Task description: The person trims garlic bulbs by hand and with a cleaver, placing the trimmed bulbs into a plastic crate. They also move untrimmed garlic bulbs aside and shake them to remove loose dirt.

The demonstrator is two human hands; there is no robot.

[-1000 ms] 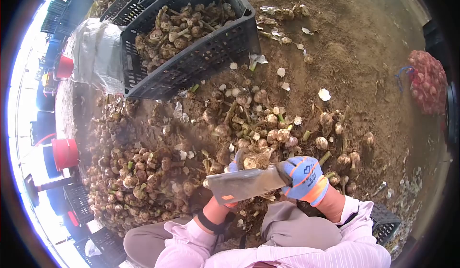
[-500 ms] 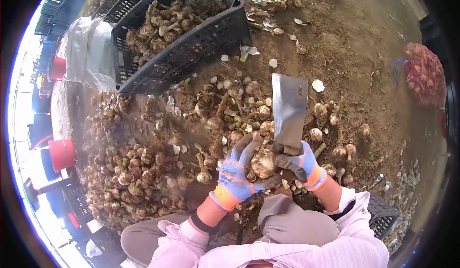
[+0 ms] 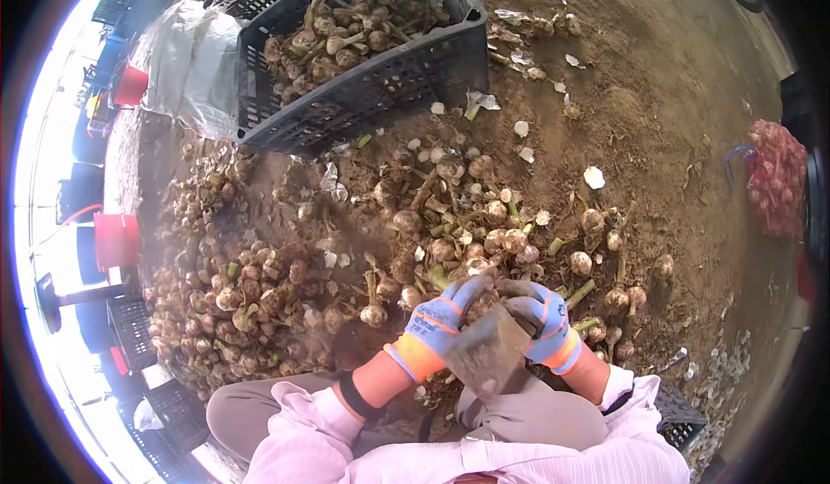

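Observation:
Both hands wear blue gloves with orange cuffs and grey fingers. My left hand (image 3: 443,321) is closed around a garlic bulb (image 3: 481,304), which is partly covered by the fingers and the blade. My right hand (image 3: 542,321) grips a cleaver; its wide blade (image 3: 488,352) now points down toward my lap, close against the bulb, and the handle is hidden in the fingers. Just beyond my hands lie loose garlic bulbs (image 3: 514,241) and cut stems on the soil. A larger heap of garlic (image 3: 251,289) spreads to the left.
A black crate (image 3: 367,95) filled with garlic stands ahead, beside a white plastic sack (image 3: 192,73). Red buckets (image 3: 116,241) are at the left edge. A red mesh bag (image 3: 775,181) sits far right. Another black crate (image 3: 679,418) is beside my right knee.
The cleaver has swung from pointing up and away to pointing down toward my lap. My hands have come closer together around the bulb. The whole view has shifted slightly.

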